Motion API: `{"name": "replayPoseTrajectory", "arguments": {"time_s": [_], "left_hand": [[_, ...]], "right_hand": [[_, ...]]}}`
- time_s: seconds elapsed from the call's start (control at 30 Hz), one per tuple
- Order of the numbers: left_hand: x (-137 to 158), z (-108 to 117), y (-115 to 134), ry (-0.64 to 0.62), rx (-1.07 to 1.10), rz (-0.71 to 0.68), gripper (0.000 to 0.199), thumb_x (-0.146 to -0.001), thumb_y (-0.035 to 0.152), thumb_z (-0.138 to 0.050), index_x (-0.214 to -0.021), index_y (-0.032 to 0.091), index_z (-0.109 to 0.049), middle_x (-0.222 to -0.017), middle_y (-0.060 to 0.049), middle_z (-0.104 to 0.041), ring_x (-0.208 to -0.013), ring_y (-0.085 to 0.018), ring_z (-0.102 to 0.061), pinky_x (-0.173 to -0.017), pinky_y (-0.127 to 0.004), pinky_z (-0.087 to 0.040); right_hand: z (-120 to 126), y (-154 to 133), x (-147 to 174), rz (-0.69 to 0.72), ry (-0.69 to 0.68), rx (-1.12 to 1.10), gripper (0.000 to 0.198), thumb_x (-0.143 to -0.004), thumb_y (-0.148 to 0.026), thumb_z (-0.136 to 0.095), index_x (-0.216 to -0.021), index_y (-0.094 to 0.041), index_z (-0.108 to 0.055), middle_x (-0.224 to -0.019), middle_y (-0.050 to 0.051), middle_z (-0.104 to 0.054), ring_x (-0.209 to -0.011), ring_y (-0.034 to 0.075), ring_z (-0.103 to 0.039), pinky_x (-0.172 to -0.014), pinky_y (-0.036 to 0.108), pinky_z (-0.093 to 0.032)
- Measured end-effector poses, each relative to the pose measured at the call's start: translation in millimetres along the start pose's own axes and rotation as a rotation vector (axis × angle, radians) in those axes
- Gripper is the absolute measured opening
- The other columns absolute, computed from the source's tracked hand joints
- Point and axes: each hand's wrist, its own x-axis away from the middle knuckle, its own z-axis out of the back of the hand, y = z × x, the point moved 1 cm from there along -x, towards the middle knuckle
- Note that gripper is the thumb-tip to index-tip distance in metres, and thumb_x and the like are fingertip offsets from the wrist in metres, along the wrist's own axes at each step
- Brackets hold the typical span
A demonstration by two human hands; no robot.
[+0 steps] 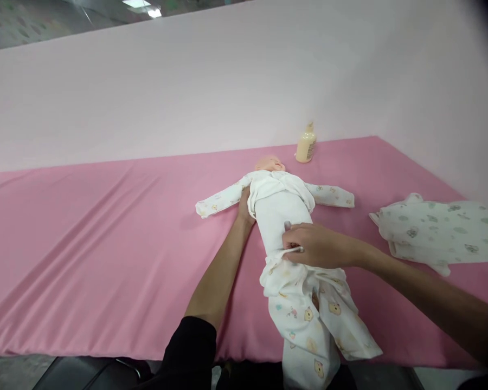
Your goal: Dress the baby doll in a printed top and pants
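Note:
A baby doll (270,163) lies on its back, its head at the far end. It wears a white long-sleeved shirt (228,202) bunched up at the chest and printed white pants (296,314). The bare white cloth torso (284,216) shows between them. My left hand (246,206) holds the doll's side below the left-hand sleeve; its fingers are mostly hidden beneath the shirt and body. My right hand (309,245) is closed on the waistband of the pants at the doll's waist. The pant legs hang toward me past the near edge.
A pump bottle (306,146) of pale yellow liquid stands beyond the doll's head, close to the white wall (187,97). Folded printed cloth (443,230) lies at the right. Pink sheeting (106,244) with creases covers the table. Black seats (89,374) show below the near edge.

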Motion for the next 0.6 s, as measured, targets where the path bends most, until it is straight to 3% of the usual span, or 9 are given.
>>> {"name": "replayPoseTrajectory", "arguments": {"time_s": [0.17, 0.33, 0.47, 0.6], "left_hand": [[-0.8, 3.5, -2.6, -0.094, 0.074, 0.065, 0.017, -0.088, 0.018, -0.054, -0.074, 0.014, -0.063, -0.061, 0.000, -0.059, -0.060, -0.011, -0.056, -0.070, -0.024, -0.051], [1.3, 3.9, -4.3, -0.123, 0.072, 0.100, 0.013, -0.086, 0.020, -0.058, -0.084, 0.011, -0.068, -0.077, -0.005, -0.069, -0.077, -0.017, -0.065, -0.088, -0.031, -0.051], [1.0, 5.0, -4.9, -0.147, 0.046, 0.110, 0.020, -0.086, 0.025, -0.060, -0.093, 0.010, -0.070, -0.089, -0.009, -0.072, -0.096, -0.023, -0.067, -0.098, -0.035, -0.048], [0.4, 5.4, -5.2, -0.203, 0.028, 0.083, 0.025, -0.088, 0.034, -0.061, -0.095, 0.011, -0.071, -0.085, -0.008, -0.071, -0.102, -0.026, -0.065, -0.099, -0.036, -0.048]], "right_hand": [[-10.3, 5.9, -18.5, -0.122, 0.314, 0.165, 0.014, -0.091, -0.021, -0.046, -0.077, -0.021, -0.049, -0.074, 0.000, -0.061, -0.072, 0.017, -0.051, -0.066, 0.030, -0.029], [-20.4, 9.9, -38.7, -0.270, 0.560, 0.367, 0.015, -0.092, -0.019, -0.042, -0.084, -0.020, -0.054, -0.079, 0.007, -0.068, -0.073, 0.021, -0.056, -0.069, 0.033, -0.029], [-21.4, 16.0, -49.0, -0.346, 0.614, 0.400, 0.016, -0.093, -0.022, -0.042, -0.089, -0.019, -0.056, -0.084, 0.010, -0.071, -0.073, 0.023, -0.060, -0.068, 0.034, -0.029], [-22.9, 15.0, -47.6, -0.344, 0.573, 0.327, 0.014, -0.093, -0.024, -0.043, -0.090, -0.020, -0.057, -0.086, 0.009, -0.072, -0.073, 0.023, -0.060, -0.067, 0.033, -0.030]]}}
